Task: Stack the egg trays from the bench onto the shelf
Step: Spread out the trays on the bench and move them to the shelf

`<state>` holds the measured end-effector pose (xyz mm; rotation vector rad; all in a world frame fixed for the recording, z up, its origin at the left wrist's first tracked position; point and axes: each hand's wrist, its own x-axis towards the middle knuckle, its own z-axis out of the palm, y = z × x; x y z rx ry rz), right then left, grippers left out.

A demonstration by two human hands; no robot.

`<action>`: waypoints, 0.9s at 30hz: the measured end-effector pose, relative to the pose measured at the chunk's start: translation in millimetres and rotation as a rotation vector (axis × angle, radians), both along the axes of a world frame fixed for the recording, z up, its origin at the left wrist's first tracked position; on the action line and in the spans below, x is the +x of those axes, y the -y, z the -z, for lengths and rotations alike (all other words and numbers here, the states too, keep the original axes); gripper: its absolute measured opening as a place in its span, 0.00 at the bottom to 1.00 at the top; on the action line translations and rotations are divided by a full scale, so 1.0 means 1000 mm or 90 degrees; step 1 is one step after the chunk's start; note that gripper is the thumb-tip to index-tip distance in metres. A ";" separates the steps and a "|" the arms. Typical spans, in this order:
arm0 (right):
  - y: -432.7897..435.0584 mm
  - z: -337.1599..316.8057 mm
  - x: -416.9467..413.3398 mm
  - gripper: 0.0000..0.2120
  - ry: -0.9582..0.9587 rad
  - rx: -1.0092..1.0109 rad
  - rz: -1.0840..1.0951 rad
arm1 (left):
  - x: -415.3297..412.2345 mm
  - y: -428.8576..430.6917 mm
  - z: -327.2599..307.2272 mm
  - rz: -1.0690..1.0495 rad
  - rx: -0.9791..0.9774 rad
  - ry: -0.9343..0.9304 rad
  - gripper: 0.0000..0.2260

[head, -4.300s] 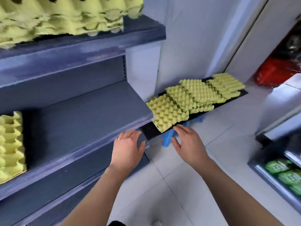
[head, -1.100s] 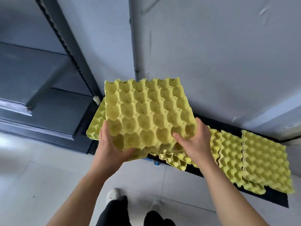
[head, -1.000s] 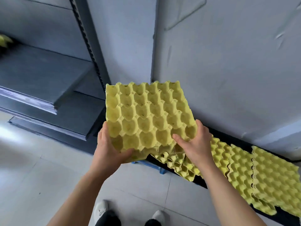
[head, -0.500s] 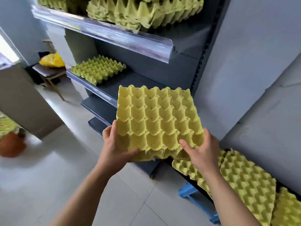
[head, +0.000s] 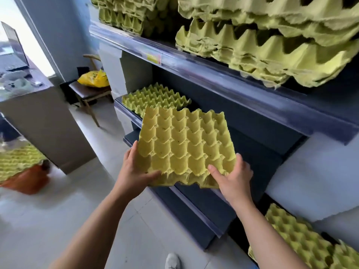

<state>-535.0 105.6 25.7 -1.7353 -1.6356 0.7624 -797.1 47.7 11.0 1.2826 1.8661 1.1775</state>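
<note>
Now egg tray [head: 186, 146] between left hand [head: 134, 171], right hand [head: 233, 179], gripped

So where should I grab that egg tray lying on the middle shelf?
Probably by its two opposite side edges, one hand on each, coming from the open front of the shelf. That egg tray lies flat, wide and thin, so a one-sided grab could let it sag. The carried tray shows it: left hand and right hand on opposite edges.
</note>
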 end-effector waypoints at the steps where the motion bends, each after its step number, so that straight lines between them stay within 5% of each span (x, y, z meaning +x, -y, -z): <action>1: -0.015 0.000 -0.013 0.46 0.006 0.000 0.000 | -0.013 -0.013 0.002 -0.009 -0.007 -0.004 0.48; 14: -0.135 0.017 -0.164 0.46 0.043 -0.018 0.055 | -0.154 -0.140 0.010 -0.036 -0.051 0.053 0.42; 21: -0.164 0.028 -0.250 0.45 0.043 -0.017 0.182 | -0.259 -0.228 0.024 0.107 -0.124 0.000 0.52; 27: -0.186 0.028 -0.300 0.47 0.051 -0.018 0.265 | -0.313 -0.304 0.033 0.235 -0.161 -0.055 0.51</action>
